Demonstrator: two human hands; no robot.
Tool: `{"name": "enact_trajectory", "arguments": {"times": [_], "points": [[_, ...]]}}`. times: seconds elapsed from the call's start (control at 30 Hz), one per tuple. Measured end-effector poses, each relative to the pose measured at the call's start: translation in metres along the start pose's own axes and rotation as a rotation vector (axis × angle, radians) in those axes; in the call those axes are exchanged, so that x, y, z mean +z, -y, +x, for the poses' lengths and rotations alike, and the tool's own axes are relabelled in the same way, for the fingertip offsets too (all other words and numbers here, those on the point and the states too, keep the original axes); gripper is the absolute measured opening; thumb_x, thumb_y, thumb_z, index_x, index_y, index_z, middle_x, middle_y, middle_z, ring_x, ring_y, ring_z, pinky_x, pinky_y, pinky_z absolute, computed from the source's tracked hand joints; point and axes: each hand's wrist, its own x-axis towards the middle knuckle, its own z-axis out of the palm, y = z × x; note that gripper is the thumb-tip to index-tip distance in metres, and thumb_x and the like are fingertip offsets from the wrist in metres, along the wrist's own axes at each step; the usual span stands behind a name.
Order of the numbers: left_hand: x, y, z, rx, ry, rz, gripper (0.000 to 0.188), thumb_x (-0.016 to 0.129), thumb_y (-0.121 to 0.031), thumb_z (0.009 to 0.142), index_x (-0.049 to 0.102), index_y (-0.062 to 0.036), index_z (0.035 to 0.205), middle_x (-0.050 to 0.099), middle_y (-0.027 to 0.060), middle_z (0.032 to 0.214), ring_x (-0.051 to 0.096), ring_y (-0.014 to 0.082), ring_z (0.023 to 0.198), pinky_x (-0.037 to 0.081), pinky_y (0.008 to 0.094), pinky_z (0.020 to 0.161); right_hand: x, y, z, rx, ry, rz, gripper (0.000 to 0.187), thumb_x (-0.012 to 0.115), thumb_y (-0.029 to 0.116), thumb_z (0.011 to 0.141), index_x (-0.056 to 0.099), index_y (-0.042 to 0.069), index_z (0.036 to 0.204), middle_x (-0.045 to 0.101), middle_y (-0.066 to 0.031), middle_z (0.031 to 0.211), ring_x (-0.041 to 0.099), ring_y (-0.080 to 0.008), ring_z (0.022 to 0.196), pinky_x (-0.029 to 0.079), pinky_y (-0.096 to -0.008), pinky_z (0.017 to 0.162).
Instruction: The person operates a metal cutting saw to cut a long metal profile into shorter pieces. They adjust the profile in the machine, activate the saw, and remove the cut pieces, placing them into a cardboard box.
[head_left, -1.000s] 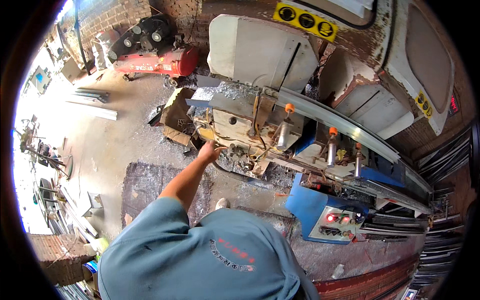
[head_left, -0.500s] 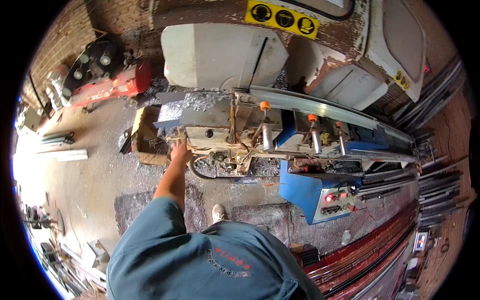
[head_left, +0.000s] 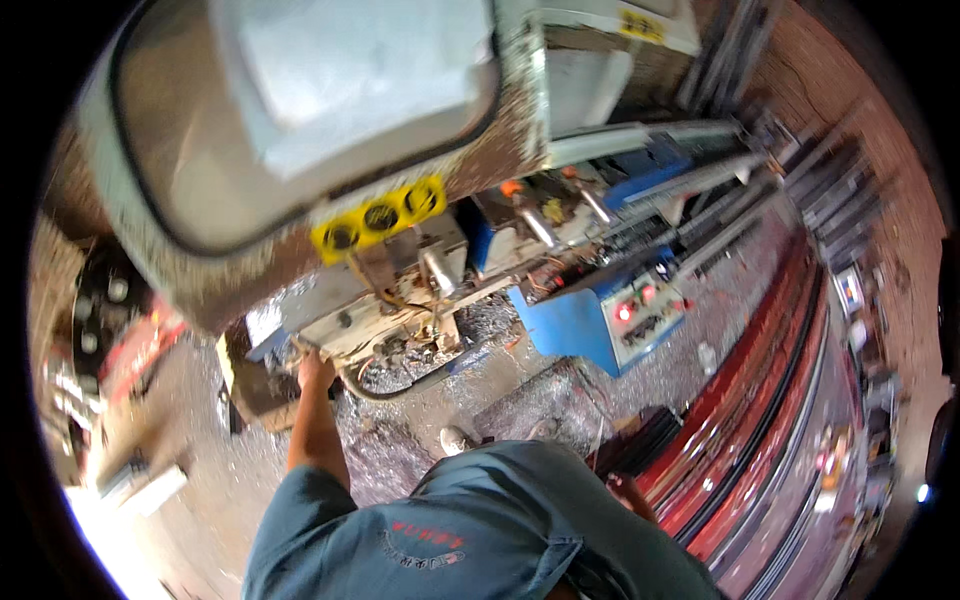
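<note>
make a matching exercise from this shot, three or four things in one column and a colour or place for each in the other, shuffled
Things:
1. control box
2. warning plate
3. left hand
4. long profiles

Colour or place:
a. red, stacked along the right
b. at the machine's lower left edge
c. blue, with lit red buttons
d. yellow, with three round black symbols

Pairs: 1-c, 2-d, 3-b, 4-a
</note>
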Motion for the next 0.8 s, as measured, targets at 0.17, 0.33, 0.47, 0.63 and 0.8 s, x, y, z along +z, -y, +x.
{"name": "enact_trajectory", "arguments": {"times": [0.17, 0.33, 0.47, 0.63, 0.8], "points": [[0.002, -0.006, 0.006, -0.005, 0.12, 0.076, 0.053, 0.062, -0.033, 0.089, 0.055, -0.0119, 0.138, 0.059, 0.0245, 0.133, 0.057, 0.0415, 0.122, 0.048, 0.0483, 0.101, 0.005, 0.052, -0.022, -0.097, -0.089, -0.346, 0.035, 0.061, 0.024, 0.095, 0.067, 0.006, 0.124, 0.073, -0.0155, 0.104, 0.069, -0.0264, 0.089, 0.053, -0.0397, 0.078], [0.002, -0.007, 0.001, 0.051, 0.008, -0.037, 0.049, 0.068, -0.027, 0.086, 0.061, -0.0074, 0.131, 0.062, 0.0236, 0.13, 0.06, 0.0374, 0.121, 0.048, 0.0458, 0.101, 0.013, 0.089, -0.046, -0.009, -0.189, -0.208, 0.033, 0.061, 0.026, 0.092, 0.07, 0.008, 0.117, 0.072, -0.0175, 0.113, 0.068, -0.0342, 0.107, 0.053, -0.0425, 0.091], [-0.008, -0.01, -0.005, 0.041, 0.082, 0.069, 0.046, 0.062, -0.031, 0.091, 0.059, -0.0119, 0.133, 0.062, 0.026, 0.13, 0.058, 0.0391, 0.123, 0.047, 0.0492, 0.101, 0.015, 0.071, -0.042, -0.035, -0.142, -0.208, 0.036, 0.063, 0.029, 0.091, 0.07, 0.008, 0.119, 0.072, -0.0179, 0.113, 0.068, -0.0354, 0.108, 0.053, -0.0435, 0.093], [-0.007, -0.007, -0.013, 0.12, 0.071, 0.106, 0.048, 0.06, -0.036, 0.093, 0.06, -0.0082, 0.133, 0.06, 0.0269, 0.133, 0.055, 0.0386, 0.127, 0.044, 0.0485, 0.105, 0.018, 0.078, -0.043, -0.012, -0.105, -0.282, 0.038, 0.062, 0.031, 0.092, 0.069, 0.009, 0.122, 0.071, -0.0184, 0.114, 0.068, -0.0367, 0.107, 0.053, -0.0441, 0.093], [-0.008, -0.005, -0.012, 0.118, 0.083, 0.111, 0.05, 0.06, -0.037, 0.093, 0.06, -0.0065, 0.133, 0.059, 0.0269, 0.134, 0.056, 0.0387, 0.127, 0.044, 0.048, 0.105, 0.02, 0.08, -0.047, -0.02, -0.179, -0.308, 0.037, 0.059, 0.031, 0.093, 0.069, 0.011, 0.122, 0.071, -0.0205, 0.113, 0.067, -0.0375, 0.107, 0.053, -0.0451, 0.093]]}}
